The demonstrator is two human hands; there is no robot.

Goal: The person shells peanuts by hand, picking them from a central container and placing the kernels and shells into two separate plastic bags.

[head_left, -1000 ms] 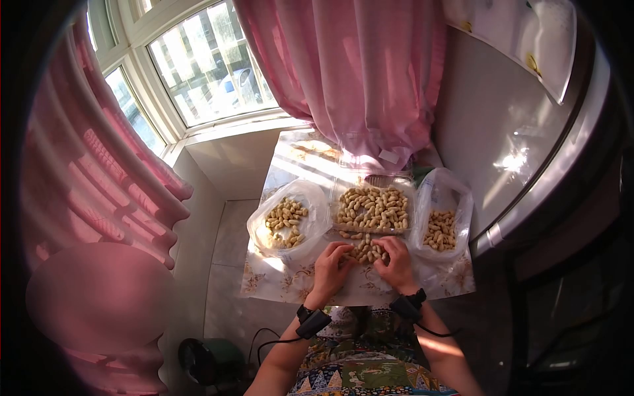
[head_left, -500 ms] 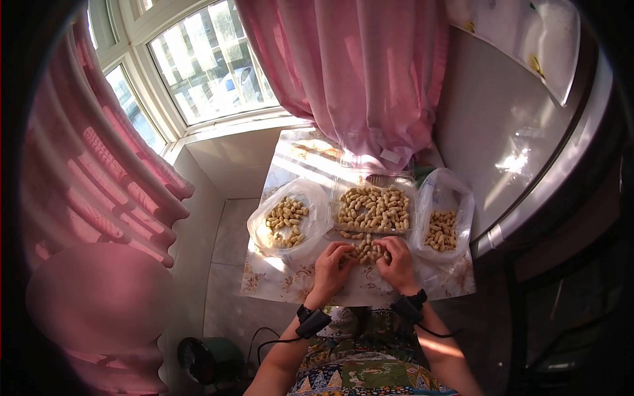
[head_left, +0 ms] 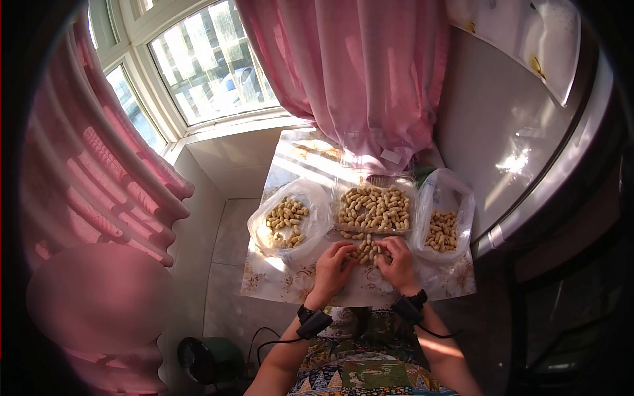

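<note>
Small loose heap of tan, unshelled peanuts (head_left: pixel 364 249) lay on the floral-cloth table (head_left: pixel 277 282), mid-way along its near edge and just in front of the clear plastic tray (head_left: pixel 373 229). The heap sat between the two hands.

Left hand (head_left: pixel 332 267): fingers curled down onto the left side of the heap, tips touching the shells. Right hand (head_left: pixel 398 264): likewise curled over the right side, tips on the shells. Whether either hand actually pinched a peanut could not be told, as the fingers hid the contact.

Handling, as a judgement: each peanut looked light and dry, with a stiff but brittle shell that would likely crack under a hard squeeze. The rounded form should roll on the cloth. The best hold is probably thumb and forefinger across the narrow waist, one shell at a time.

Counts:
- Loose heap: one. Its peanuts were too crowded and too covered to count.
- Clear tray filled with peanuts: one, at the table's middle.
- Thin translucent plastic bags holding peanuts: two. The left bag (head_left: pixel 310 204) was toward the left edge and the right bag (head_left: pixel 456 191) toward the right edge.
- Black wrist bands: two, one per wrist.

A pink curtain (head_left: pixel 356 72) hung over the far edge.
</note>
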